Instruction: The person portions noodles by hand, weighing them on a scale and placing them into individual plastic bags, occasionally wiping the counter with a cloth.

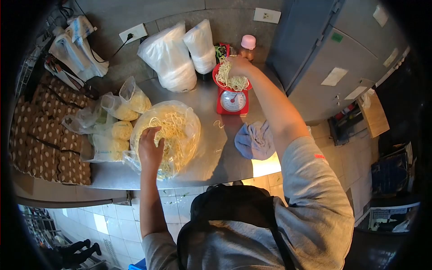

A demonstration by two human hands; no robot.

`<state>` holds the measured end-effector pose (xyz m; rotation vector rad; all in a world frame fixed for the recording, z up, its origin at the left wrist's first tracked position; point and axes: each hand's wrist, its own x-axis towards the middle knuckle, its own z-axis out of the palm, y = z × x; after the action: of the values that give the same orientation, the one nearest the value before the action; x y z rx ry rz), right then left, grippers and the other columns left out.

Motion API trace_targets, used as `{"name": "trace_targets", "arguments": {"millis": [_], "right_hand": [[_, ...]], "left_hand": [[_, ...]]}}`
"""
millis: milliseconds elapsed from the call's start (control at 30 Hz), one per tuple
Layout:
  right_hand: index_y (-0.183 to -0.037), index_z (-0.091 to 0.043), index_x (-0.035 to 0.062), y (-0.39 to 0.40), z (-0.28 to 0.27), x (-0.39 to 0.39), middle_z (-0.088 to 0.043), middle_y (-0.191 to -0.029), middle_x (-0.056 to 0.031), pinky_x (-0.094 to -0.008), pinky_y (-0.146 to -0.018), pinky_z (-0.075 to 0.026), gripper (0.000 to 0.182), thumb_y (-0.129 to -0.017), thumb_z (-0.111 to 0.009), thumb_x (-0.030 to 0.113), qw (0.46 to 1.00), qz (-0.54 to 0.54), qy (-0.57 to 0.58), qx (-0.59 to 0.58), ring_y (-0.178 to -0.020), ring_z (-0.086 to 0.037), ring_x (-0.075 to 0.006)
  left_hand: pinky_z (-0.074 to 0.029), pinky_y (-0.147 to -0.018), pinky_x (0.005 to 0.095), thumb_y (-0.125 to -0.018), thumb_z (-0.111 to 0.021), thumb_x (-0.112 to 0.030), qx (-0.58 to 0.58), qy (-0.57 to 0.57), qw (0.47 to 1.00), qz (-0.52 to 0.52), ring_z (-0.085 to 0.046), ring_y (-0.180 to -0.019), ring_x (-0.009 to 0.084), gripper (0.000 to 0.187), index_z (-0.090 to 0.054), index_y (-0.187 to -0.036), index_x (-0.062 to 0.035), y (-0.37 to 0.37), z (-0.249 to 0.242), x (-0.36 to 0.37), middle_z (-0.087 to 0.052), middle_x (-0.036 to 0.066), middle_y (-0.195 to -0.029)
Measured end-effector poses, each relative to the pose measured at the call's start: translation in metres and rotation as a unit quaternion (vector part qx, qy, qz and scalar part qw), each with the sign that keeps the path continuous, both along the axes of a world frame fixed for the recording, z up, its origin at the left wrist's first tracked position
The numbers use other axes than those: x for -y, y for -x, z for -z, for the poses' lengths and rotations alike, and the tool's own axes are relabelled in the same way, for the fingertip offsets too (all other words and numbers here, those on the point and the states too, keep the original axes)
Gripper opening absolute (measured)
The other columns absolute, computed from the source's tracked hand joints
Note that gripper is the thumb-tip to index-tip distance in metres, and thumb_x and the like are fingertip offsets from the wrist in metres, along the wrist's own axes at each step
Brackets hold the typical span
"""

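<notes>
Right hand (238,66), fingers curled over a clump of yellow noodles (231,81) on the red kitchen scale (231,100) at twelve o'clock on the steel worktop (207,157); left hand (150,146) sits buried in the big open bag of noodles (168,135) at nine o'clock, whether it grips strands I cannot tell. Noodles look soft, limp, light and likely to tangle and slip, best pinched as a loose bunch from above; the heaps are coiled, no clear long axis or heading.

Steel tabletop (211,157): bears red scale (231,100), large noodle bag (168,135), small packed noodle bags (119,121), two white sacks (180,56), blue cloth (254,140), pink-capped bottle (247,45).
</notes>
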<state>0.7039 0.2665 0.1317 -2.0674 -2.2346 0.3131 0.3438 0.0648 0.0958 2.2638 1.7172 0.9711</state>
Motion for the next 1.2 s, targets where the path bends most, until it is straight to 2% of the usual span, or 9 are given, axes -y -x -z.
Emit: {"name": "trace_targets", "arguments": {"millis": [167,267,400,533,633,733,867,1000,1200], "right_hand": [[-0.128,-0.051,0.0145,-0.005,-0.024,-0.016,-0.060,-0.117,-0.0124,-0.0355,-0.086,-0.049,0.084,-0.050,-0.081,0.022,0.994,-0.086,0.043,0.060,-0.104,-0.059,-0.0275],[-0.117,-0.061,0.0117,-0.007,-0.043,-0.017,-0.064,-0.109,-0.0103,-0.0335,-0.080,-0.050,0.069,-0.050,-0.080,0.016,0.992,-0.118,0.015,0.049,-0.094,-0.062,-0.0261],[-0.109,-0.064,0.0117,-0.011,-0.066,-0.008,-0.066,-0.104,-0.0073,-0.0346,-0.079,-0.051,0.055,-0.057,-0.078,0.015,0.990,-0.134,-0.034,0.026,-0.092,-0.063,-0.0222],[-0.106,-0.066,0.0155,0.002,-0.103,0.037,-0.069,-0.086,-0.0045,-0.0317,-0.065,-0.053,0.039,-0.068,-0.072,0.018,0.988,0.013,-0.051,-0.142,-0.075,-0.066,-0.0171],[-0.110,-0.063,0.0087,-0.011,-0.100,0.044,-0.064,-0.077,-0.0052,-0.0240,-0.053,-0.048,0.034,-0.077,-0.066,0.018,0.974,-0.028,-0.112,-0.197,-0.056,-0.056,-0.0105],[-0.110,-0.061,0.0048,-0.025,-0.098,0.063,-0.064,-0.077,-0.0051,-0.0234,-0.052,-0.048,0.032,-0.081,-0.063,0.018,0.942,-0.067,-0.147,-0.293,-0.059,-0.057,-0.0078],[-0.105,-0.062,0.0034,-0.037,-0.072,0.111,-0.062,-0.076,-0.0026,-0.0218,-0.052,-0.046,0.024,-0.083,-0.064,0.014,0.889,-0.044,-0.133,-0.436,-0.061,-0.056,-0.0067],[-0.100,-0.061,0.0034,-0.053,0.005,0.157,-0.061,-0.075,-0.0014,-0.0209,-0.052,-0.045,0.018,-0.084,-0.064,0.009,0.881,0.018,-0.012,-0.472,-0.061,-0.055,-0.0063],[-0.096,-0.062,0.0008,-0.033,0.077,0.204,-0.058,-0.069,-0.0006,-0.0219,-0.049,-0.046,0.016,-0.082,-0.065,0.007,0.853,0.076,0.078,-0.511,-0.058,-0.055,-0.0069]], "left_hand": [[-0.047,-0.071,0.0382,-0.067,-0.064,0.005,0.093,-0.140,0.984,0.052,-0.058,-0.083,0.0283,0.022,-0.062,-0.086,-0.0067,-0.065,0.034,0.035,-0.060,0.010,-0.085],[-0.047,-0.074,0.0377,-0.068,-0.067,0.001,0.103,-0.025,0.981,0.162,-0.058,-0.087,0.0291,0.026,-0.064,-0.093,-0.0055,-0.102,0.068,0.055,-0.061,0.011,-0.094],[-0.046,-0.081,0.0396,-0.072,-0.068,-0.008,0.023,0.047,0.983,0.175,-0.056,-0.094,0.0299,0.029,-0.064,-0.101,-0.0062,-0.132,0.104,0.061,-0.059,0.011,-0.102],[-0.045,-0.086,0.0389,-0.076,-0.059,-0.006,-0.031,0.038,0.981,0.185,-0.053,-0.099,0.0310,0.030,-0.063,-0.106,-0.0090,-0.140,0.149,0.051,-0.058,0.009,-0.106],[-0.044,-0.082,0.0391,-0.075,-0.056,-0.001,-0.010,0.059,0.974,0.217,-0.053,-0.095,0.0312,0.030,-0.063,-0.104,-0.0082,-0.133,0.160,0.047,-0.058,0.010,-0.103],[-0.044,-0.077,0.0403,-0.073,-0.056,0.001,0.002,0.037,0.974,0.225,-0.053,-0.088,0.0320,0.030,-0.062,-0.101,-0.0067,-0.135,0.163,0.043,-0.058,0.012,-0.098],[-0.044,-0.073,0.0421,-0.077,-0.053,0.001,-0.017,-0.058,0.978,0.201,-0.053,-0.081,0.0348,0.029,-0.058,-0.104,-0.0061,-0.144,0.177,0.019,-0.055,0.015,-0.092],[-0.044,-0.082,0.0418,-0.081,-0.053,-0.003,0.029,0.029,0.997,0.067,-0.052,-0.093,0.0335,0.027,-0.057,-0.107,-0.0070,-0.162,0.150,-0.025,-0.054,0.015,-0.100],[-0.043,-0.085,0.0400,-0.079,-0.054,-0.007,-0.041,-0.022,0.986,0.161,-0.055,-0.094,0.0338,0.019,-0.063,-0.096,-0.0067,-0.173,0.175,-0.070,-0.059,0.014,-0.099]]}}
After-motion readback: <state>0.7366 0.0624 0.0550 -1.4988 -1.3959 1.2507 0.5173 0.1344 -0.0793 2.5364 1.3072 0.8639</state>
